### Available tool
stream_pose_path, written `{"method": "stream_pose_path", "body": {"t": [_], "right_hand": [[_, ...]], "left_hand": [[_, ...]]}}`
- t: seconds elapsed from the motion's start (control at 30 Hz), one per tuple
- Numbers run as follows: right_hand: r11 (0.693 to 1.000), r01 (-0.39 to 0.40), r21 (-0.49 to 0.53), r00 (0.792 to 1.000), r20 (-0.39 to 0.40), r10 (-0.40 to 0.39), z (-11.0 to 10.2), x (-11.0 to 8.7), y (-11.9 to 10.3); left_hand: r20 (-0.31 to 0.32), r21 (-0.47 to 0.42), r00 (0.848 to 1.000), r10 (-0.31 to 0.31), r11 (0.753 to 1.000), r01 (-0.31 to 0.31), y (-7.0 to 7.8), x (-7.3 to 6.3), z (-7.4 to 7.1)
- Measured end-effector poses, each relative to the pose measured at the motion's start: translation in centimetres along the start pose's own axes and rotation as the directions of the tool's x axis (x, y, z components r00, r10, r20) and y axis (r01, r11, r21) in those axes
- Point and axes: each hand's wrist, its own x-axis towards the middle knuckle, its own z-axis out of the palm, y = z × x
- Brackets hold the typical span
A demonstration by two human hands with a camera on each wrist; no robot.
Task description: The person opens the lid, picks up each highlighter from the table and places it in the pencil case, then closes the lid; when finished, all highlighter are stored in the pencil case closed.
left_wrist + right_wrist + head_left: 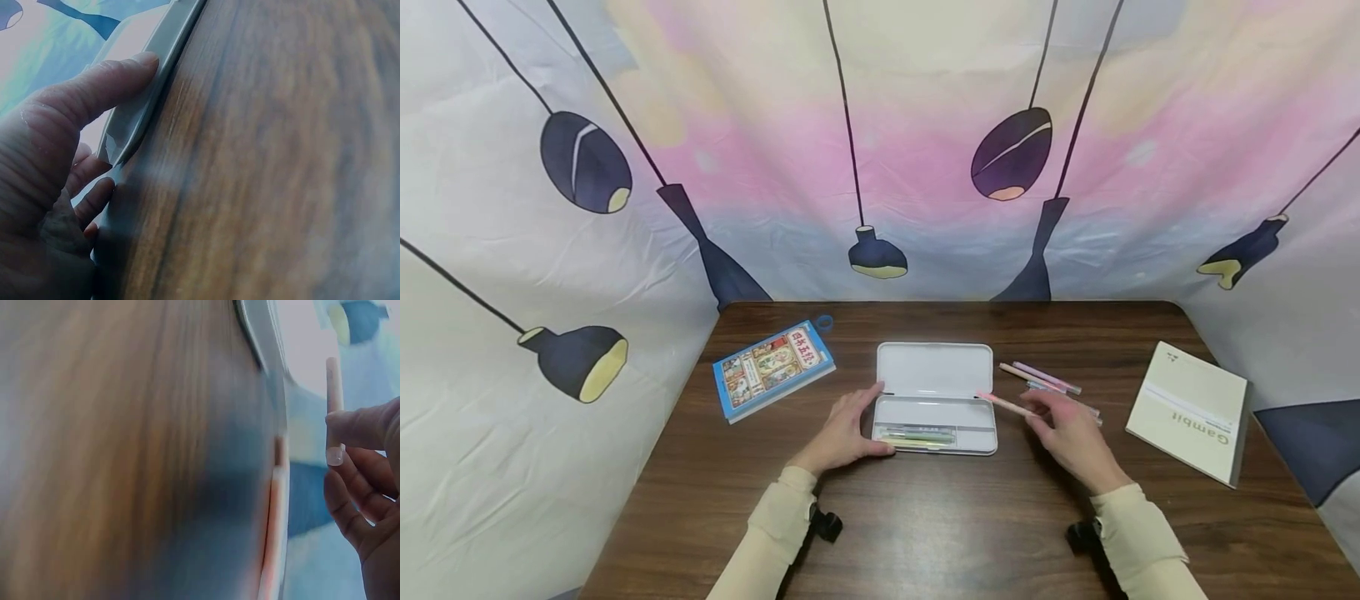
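Observation:
An open white pencil case lies on the table, its lid folded back. Several pens in green and yellow tones lie in its front part. My left hand holds the case at its left end; the thumb presses the front wall and the other fingers reach along the left side. Between thumb and fingers my right hand pinches a pale pink pen, raised off the table in the right wrist view. Its far end overlaps the case's right side near the hinge in the head view.
Several pens lie on the brown wooden table just beyond my right hand. A blue illustrated book is at the left, with a blue ring by its corner. At the right lies a cream notebook.

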Motion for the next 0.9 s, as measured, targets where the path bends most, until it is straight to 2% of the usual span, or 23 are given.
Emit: {"method": "stream_pose_path", "body": {"t": [0.17, 0.43, 0.63, 0.9], "right_hand": [[0.997, 0.064, 0.040, 0.990, 0.125, -0.068, 2.8, 2.3, -1.5], [0.989, 0.141, 0.052, 0.959, 0.239, -0.150, 6.5, 5.0, -4.1], [0.989, 0.138, 0.058, 0.940, 0.308, -0.149, 7.6, 6.0, -5.4], [0.987, 0.136, 0.086, 0.908, 0.387, -0.159, 8.3, 6.6, -6.0]], "left_hand": [[-0.002, 0.004, 1.000, 0.003, 1.000, -0.003, -0.1, 0.1, 0.3], [0.002, 0.009, 1.000, -0.012, 1.000, 0.012, 0.1, 0.0, 0.0], [0.011, 0.010, 1.000, -0.017, 1.000, 0.017, 0.2, 0.0, -0.1], [0.017, -0.002, 0.999, -0.031, 1.000, 0.031, 0.2, 0.0, -0.1]]}}
